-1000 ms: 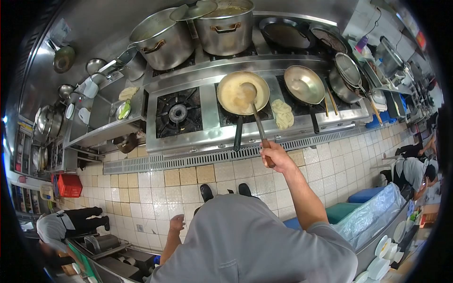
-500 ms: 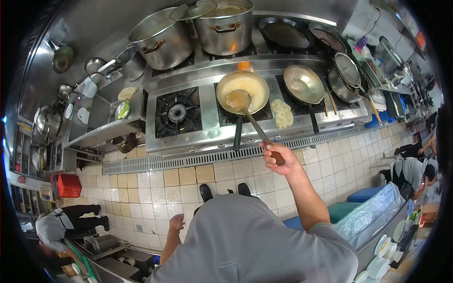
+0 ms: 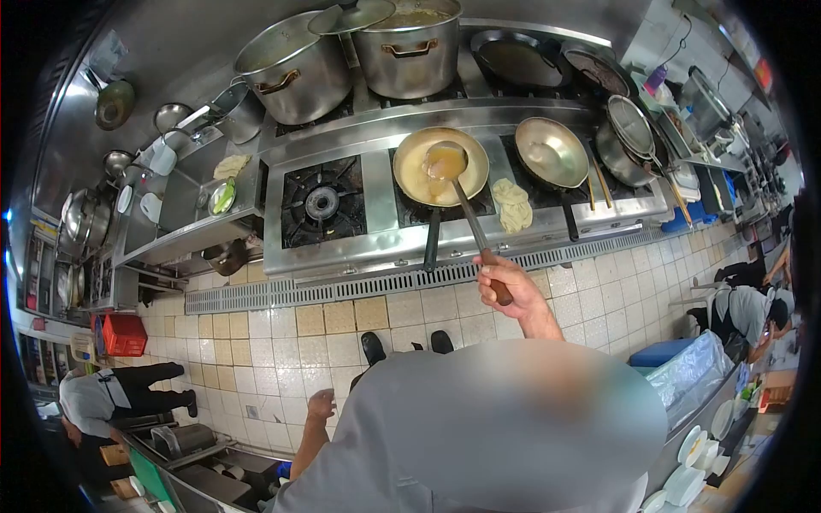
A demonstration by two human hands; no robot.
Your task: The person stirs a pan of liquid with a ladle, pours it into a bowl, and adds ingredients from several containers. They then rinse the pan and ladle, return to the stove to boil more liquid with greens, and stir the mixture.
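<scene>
My right hand (image 3: 506,286) is closed around the wooden grip of a long metal ladle (image 3: 472,221). The ladle's bowl, full of yellowish-brown liquid, is over a frying pan (image 3: 410,190) on the middle front burner. Pale, creamy liquid covers the bottom of this pan, and its dark handle points towards me. A thin stream seems to fall from the bowl's left side. Low beside my body hangs my left hand (image 3: 321,403), fingers loosely apart and holding nothing. To the right of the pan a crumpled cloth (image 3: 512,206) lies on the stove edge.
An uncovered burner (image 3: 321,205) is at left, a second frying pan (image 3: 552,152) at right. Large stockpots (image 3: 409,58) stand behind. A plate with green vegetable (image 3: 223,197) rests on the left counter. Co-workers stand at left (image 3: 128,393) and right (image 3: 748,312). A floor drain (image 3: 342,289) runs along the stove.
The ladle's bowl has moved up and right over the pan and now shows liquid inside. The orange glow behind the pan is gone. The left co-worker has shifted slightly; my left hand barely moved.
</scene>
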